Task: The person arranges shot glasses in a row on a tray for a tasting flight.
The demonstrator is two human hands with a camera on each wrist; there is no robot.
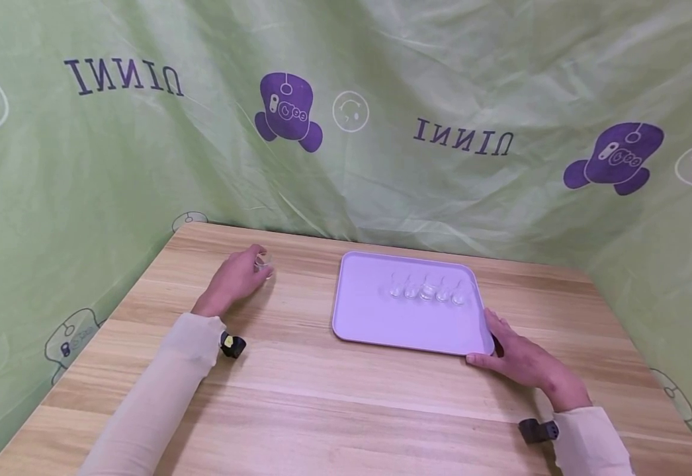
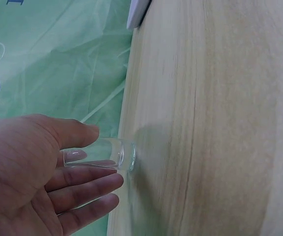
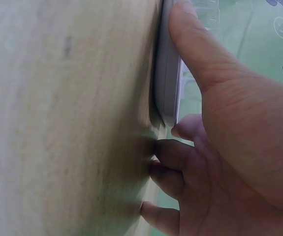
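At the left of the table my left hand (image 1: 237, 280) curls its thumb and fingers round a small clear glass (image 1: 263, 260). In the left wrist view the thick base of that glass (image 2: 127, 155) is right at the wood, and a finger shows through its wall. My right hand (image 1: 521, 357) grips the near right corner of a light purple tray (image 1: 376, 324), thumb along the front rim, forefinger at the right side. Its other fingers (image 3: 168, 179) rest by the table. Several small clear glasses (image 1: 427, 291) stand in a row on the tray's right half.
The wooden table (image 1: 298, 410) runs back to a green printed curtain (image 1: 382, 192), which also hangs at both sides. Bare wood lies between the left hand and the tray. Each wrist carries a small black camera (image 1: 233, 345).
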